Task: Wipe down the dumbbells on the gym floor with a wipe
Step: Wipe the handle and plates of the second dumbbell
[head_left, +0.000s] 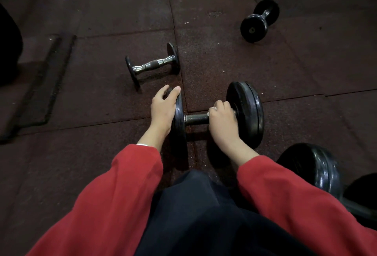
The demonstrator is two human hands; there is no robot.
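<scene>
A black plate dumbbell (247,110) lies on the dark rubber floor right in front of me. My left hand (164,108) rests flat against the outer face of its left plate, fingers over the top rim. My right hand (222,120) is closed around the right end of its bar (196,119); a small white bit, maybe a wipe, shows at the knuckles. A small chrome-handled dumbbell (153,64) lies just beyond my left hand. A black round-headed dumbbell (259,20) sits further away at the upper right.
Another large black weight (314,166) sits close by my right forearm. My dark trousers (204,215) fill the bottom centre. A raised mat strip (40,84) runs along the left, and dark shapes sit at the left edge. Floor tile seams cross the area.
</scene>
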